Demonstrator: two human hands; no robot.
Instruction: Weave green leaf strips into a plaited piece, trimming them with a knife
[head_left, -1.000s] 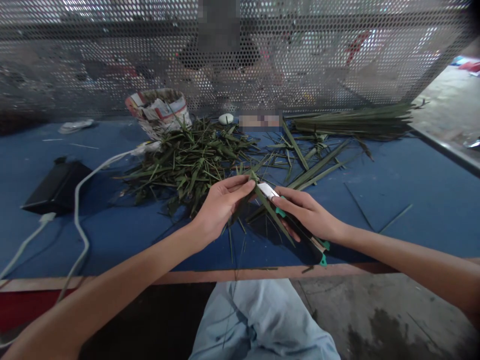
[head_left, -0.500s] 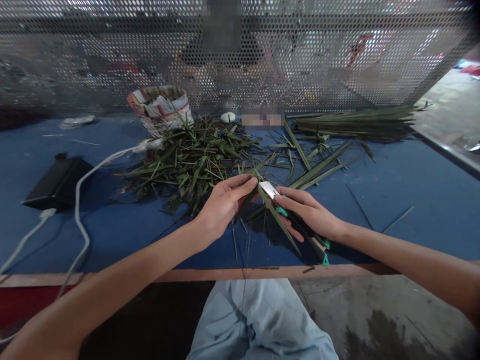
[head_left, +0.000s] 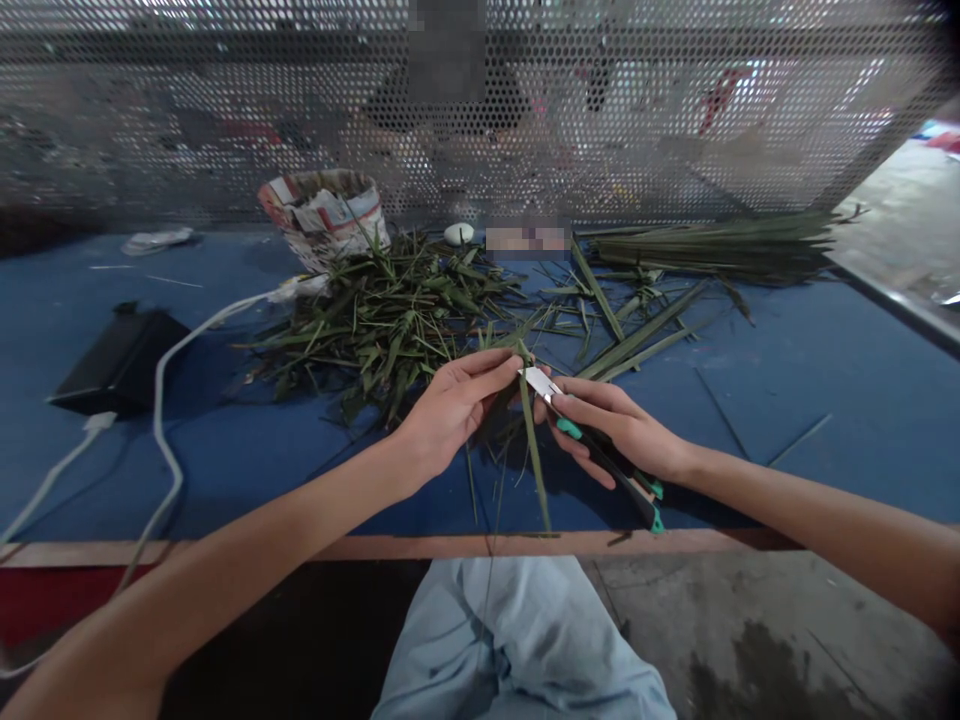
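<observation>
A big perforated metal screen (head_left: 225, 110) runs across the back, and in front of it there's a blue-topped bench (head_left: 795, 370) carrying pretty much everything. Biggest thing on there is a messy heap of green leaf scraps (head_left: 390, 315) left of the middle, then a bundle of long leaves (head_left: 705, 245) at the back right. A tub (head_left: 337, 225) covered in printed paper stands just behind the heap. Over on the left sits a black box (head_left: 124, 360) with a white plug (head_left: 99, 425) by its near edge.

Both hands are up over the near part of the bench. The right hand (head_left: 630, 430) has its fingers wrapped around a black-and-green utility knife (head_left: 611, 457), blade pointing up and left. The left hand (head_left: 446, 405) has its fingers pinched on a narrow leaf strip (head_left: 535, 455), which hangs between the hands toward the front edge. The blade tip is right by the pinch, but I can't tell if it's actually touching the leaf.
</observation>
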